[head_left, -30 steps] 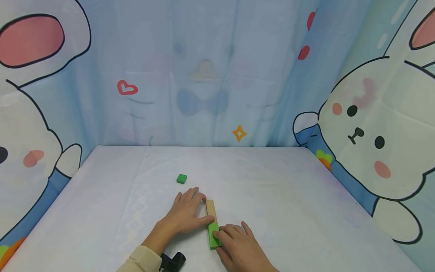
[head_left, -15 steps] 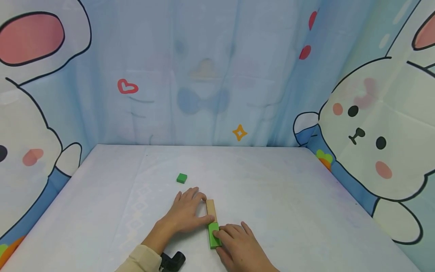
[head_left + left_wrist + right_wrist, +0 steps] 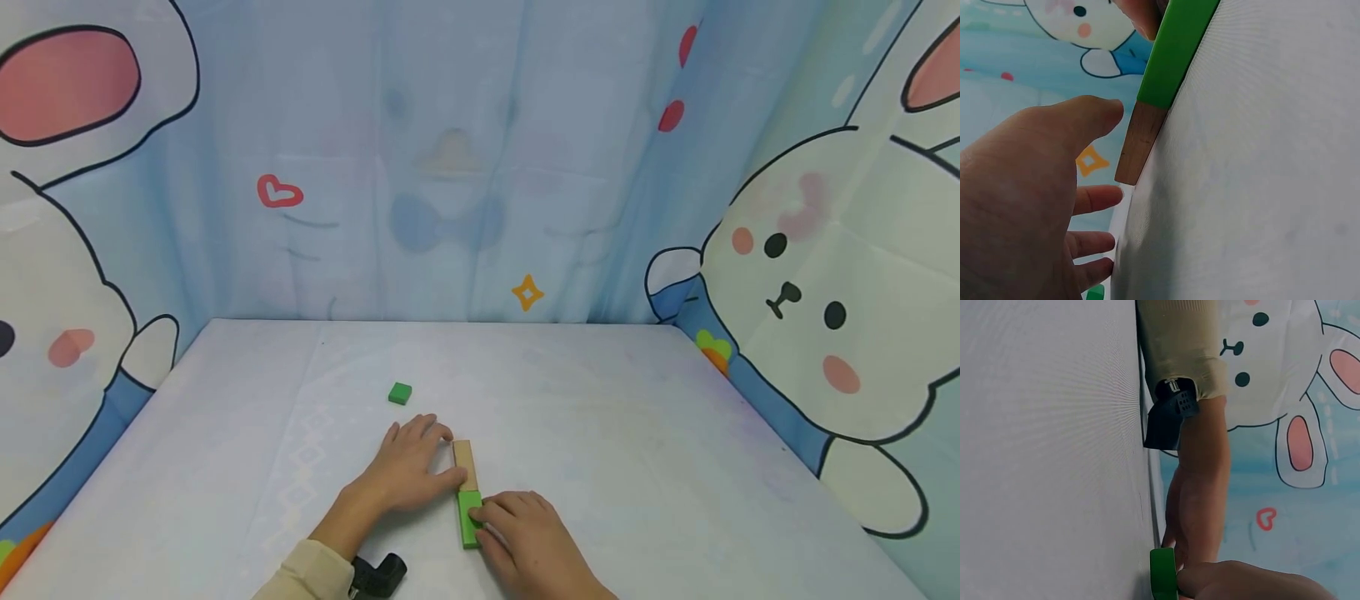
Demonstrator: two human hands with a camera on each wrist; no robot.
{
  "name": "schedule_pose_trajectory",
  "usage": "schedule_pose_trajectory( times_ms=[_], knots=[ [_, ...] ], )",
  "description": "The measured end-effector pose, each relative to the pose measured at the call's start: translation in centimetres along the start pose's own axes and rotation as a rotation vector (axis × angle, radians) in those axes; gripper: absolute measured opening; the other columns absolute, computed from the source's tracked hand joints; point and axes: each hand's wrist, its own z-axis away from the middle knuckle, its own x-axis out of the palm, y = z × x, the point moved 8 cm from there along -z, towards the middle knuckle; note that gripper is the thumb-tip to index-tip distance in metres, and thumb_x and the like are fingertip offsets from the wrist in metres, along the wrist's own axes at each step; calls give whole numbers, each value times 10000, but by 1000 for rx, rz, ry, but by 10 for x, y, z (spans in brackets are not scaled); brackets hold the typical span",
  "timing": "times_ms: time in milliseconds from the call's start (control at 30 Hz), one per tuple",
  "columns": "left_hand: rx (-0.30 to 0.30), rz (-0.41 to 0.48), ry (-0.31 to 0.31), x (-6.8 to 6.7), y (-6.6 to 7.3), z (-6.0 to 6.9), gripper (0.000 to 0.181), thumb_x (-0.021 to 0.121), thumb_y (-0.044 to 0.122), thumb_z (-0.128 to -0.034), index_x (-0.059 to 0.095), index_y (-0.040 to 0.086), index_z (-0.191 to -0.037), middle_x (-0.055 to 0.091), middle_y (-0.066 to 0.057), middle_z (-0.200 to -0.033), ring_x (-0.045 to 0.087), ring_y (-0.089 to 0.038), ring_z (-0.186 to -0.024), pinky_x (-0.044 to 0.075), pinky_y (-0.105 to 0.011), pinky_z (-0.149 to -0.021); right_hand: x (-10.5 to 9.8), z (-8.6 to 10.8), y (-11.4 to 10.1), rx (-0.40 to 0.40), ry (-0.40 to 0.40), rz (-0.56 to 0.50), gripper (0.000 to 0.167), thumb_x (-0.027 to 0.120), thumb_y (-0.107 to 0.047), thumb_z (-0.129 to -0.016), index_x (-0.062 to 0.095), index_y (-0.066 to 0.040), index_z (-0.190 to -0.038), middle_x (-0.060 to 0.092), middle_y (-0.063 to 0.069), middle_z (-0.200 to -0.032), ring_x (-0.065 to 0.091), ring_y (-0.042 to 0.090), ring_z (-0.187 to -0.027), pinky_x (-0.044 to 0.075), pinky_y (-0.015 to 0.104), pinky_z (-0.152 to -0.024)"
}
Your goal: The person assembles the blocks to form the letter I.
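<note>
In the head view a green block (image 3: 470, 518) and a plain wooden block (image 3: 465, 465) lie end to end on the white table, forming one row. My right hand (image 3: 532, 542) grips the green block, with finger and thumb at its right side. The left hand (image 3: 408, 471) is beside the wooden block, fingers spread. In the left wrist view its thumb (image 3: 1107, 117) stands slightly apart from the wooden block (image 3: 1141, 144), and a fingertip is near the far end. The right wrist view shows the right thumb against the green block (image 3: 1162, 573).
A small green block (image 3: 400, 393) lies farther back, beyond the left hand. A black wrist device (image 3: 377, 577) sits at the left sleeve (image 3: 313, 573). The white table (image 3: 637, 467) ends at a cartoon-print curtain (image 3: 465, 167).
My left thumb has drawn back a little from the blocks. The right thumb has shifted up along the green block's side, and the right fingers have drawn in. Both joined blocks have stayed put.
</note>
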Motion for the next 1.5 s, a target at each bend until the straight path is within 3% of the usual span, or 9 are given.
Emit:
schedule_pose_trajectory(
  times_ms=[133,300,467,733,867,1233,1333,1500],
  knots=[
    [-16,18,3,0,-1,0,529,602,511,-979,574,122,-1337,450,-186,-1561,371,-360,-1506,214,-643,-1240,0,-2,0,27,-34,-27,206,675,-300,-1003,730,-272,-1199,682,-114,-1144,648,141,-1107,546,453,-966],
    [-29,37,12,-3,-2,2,527,575,470,-1010,559,101,-1387,436,-201,-1576,377,-373,-1505,208,-632,-1250,-3,-2,1,23,-11,-91,207,686,-331,-998,723,-259,-1189,672,-106,-1150,651,136,-1078,560,429,-924],
    [-35,31,33,-6,-3,2,523,561,445,-1019,554,99,-1411,449,-195,-1569,421,-386,-1477,252,-599,-1248,-4,-2,5,54,-49,-120,347,674,-391,-999,676,-239,-1310,682,-77,-1203,659,173,-1108,565,459,-922],
    [-65,55,194,-22,-10,2,470,626,355,-1018,565,81,-1395,538,-138,-1487,533,-361,-1380,427,-564,-1142,-2,-6,13,150,-129,-154,483,674,-443,-986,593,-222,-1408,687,-91,-1251,646,147,-1138,549,480,-973],
    [-111,48,269,-30,-19,4,479,640,328,-1003,567,71,-1401,553,-138,-1469,528,-364,-1382,414,-578,-1147,-5,-8,16,155,-84,-163,483,673,-439,-987,606,-194,-1398,681,-90,-1208,628,137,-1117,549,446,-965],
    [-181,97,517,-53,-41,11,562,651,195,-953,498,40,-1471,528,-210,-1475,520,-420,-1351,406,-630,-1112,-1,-16,27,170,-22,-212,592,674,-512,-973,578,-164,-1442,606,37,-1376,550,277,-1338,496,506,-1088],
    [-202,96,549,-56,-46,12,596,661,171,-939,481,30,-1489,520,-234,-1476,515,-442,-1352,398,-654,-1107,3,-19,30,171,-38,-230,624,675,-530,-965,564,-162,-1456,588,46,-1405,531,295,-1364,478,526,-1105],
    [-252,119,528,-54,-59,10,632,646,171,-937,444,29,-1519,488,-249,-1500,485,-462,-1380,374,-667,-1121,8,-24,35,170,-57,-254,699,679,-580,-937,544,-163,-1481,569,78,-1451,511,339,-1389,452,570,-1121]
  ],
)
